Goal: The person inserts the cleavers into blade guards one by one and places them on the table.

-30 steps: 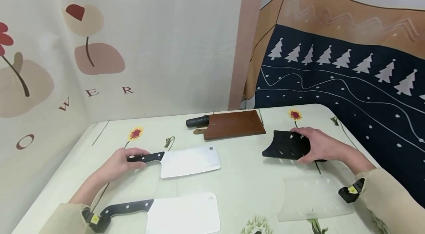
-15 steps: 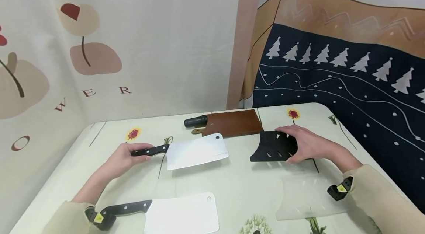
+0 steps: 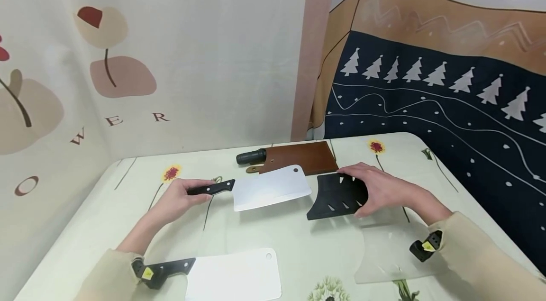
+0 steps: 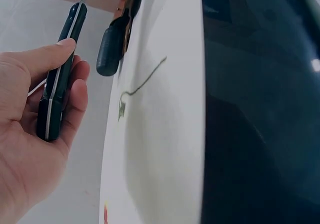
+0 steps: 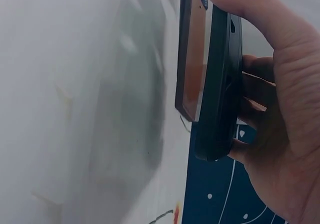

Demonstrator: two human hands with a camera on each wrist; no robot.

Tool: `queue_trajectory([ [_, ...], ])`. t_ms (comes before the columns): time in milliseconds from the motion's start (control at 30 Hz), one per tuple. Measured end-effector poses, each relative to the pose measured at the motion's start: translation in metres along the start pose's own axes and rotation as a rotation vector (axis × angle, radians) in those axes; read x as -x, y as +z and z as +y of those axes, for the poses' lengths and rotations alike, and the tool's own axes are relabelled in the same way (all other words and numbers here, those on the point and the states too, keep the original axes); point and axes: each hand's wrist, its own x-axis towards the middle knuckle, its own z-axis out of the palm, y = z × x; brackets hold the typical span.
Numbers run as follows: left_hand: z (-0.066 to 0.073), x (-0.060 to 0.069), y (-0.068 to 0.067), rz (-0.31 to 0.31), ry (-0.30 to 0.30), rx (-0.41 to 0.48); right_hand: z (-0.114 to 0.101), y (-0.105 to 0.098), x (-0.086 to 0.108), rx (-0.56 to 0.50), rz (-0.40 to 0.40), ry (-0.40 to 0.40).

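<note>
In the head view my left hand grips the black handle of a cleaver, its wide pale blade pointing right and lifted off the table. The left wrist view shows thumb and fingers curled round that cleaver's handle. Opposite the blade's end, my right hand holds a black slotted blade sheath by its far and near edges. A small gap lies between blade and sheath. Seen from the right wrist, the black sheath stands edge-on between thumb and fingers.
A second cleaver lies at the front left. A translucent blade sheath lies at the front right, partly under the right forearm. Behind the hands, a brown leather-like sheath with a black handle rests near the table's back edge.
The cleaver in my left hand has risen off the table and moved right, its tip tilting up. My right hand has carried the black sheath left, towards the blade.
</note>
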Motion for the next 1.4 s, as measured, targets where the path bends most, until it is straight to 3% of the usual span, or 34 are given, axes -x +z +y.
queue_trajectory([
  [367, 0.0029, -0.0047, 0.0028, 0.003, -0.027, 0.114, -0.0043, 0.0001, -0.0013, -0.028, -0.024, -0.008],
  [800, 0.0047, -0.0040, 0.0023, 0.014, -0.030, 0.115, -0.0064, 0.0001, -0.0015, -0.079, -0.043, 0.013],
  [1400, 0.0037, 0.0006, 0.0066, 0.051, -0.049, 0.127, -0.0085, 0.0015, -0.0040, -0.063, -0.008, 0.029],
])
